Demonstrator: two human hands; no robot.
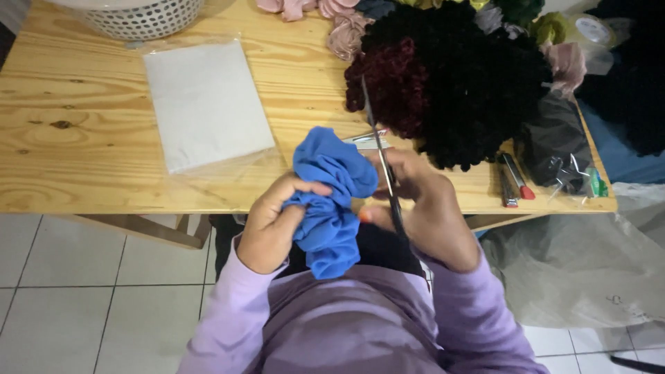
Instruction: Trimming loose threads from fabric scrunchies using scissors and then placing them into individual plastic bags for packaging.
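Your left hand (pixel 273 221) is clamped on one blue scrunchie (pixel 331 201), above the near edge of the surface (pixel 83 145). Your right hand (pixel 422 208) is closed on one pair of scissors (pixel 381 156), blades pointing away from you. Beyond lie one flat clear bag (pixel 208 104) with white sheets inside, one white basket (pixel 138 17), contents hidden, and a dark scrunchie pile (pixel 464 83).

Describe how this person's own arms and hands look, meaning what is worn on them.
Both arms are covered by long, loose sleeves of soft lilac fabric that end at the wrists, part of the same lilac top seen across the chest. The left hand and the right hand are bare: no gloves, and no rings, watch or bracelets can be seen. The sleeves are plain, with no visible markings.
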